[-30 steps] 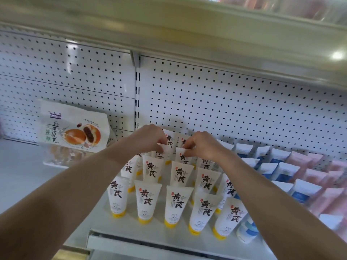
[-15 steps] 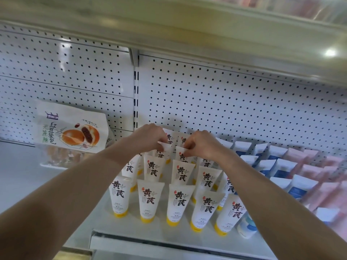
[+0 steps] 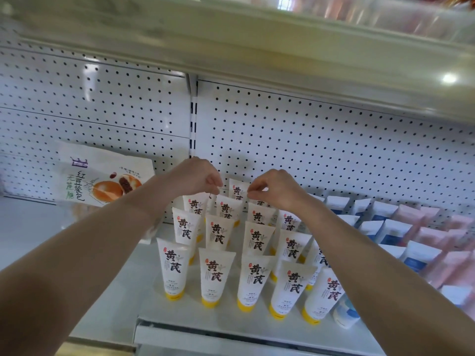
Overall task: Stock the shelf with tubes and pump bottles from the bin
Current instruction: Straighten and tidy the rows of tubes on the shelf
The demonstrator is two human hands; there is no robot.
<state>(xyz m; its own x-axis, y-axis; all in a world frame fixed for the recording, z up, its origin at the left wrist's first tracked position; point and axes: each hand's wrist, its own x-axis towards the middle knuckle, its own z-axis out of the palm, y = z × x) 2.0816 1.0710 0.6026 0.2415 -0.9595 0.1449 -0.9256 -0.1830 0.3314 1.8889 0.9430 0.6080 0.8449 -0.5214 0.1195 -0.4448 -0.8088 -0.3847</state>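
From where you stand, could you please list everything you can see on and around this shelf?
white tubes with yellow caps: over a dozen, standing cap-down in rows, shelf centre
blue-and-white tubes: several, rows to their right
pink tubes: several, far right, blurred
white-and-blue container: one, front edge, beside the rightmost front tube
snack bag: one, white, against the back wall, left
shelf: one, white
back wall: white pegboard
upper shelf: one, pale, overhead
left grip: bare hand, pinching a back-row tube's top
right grip: bare hand, pinching a neighbouring tube's top
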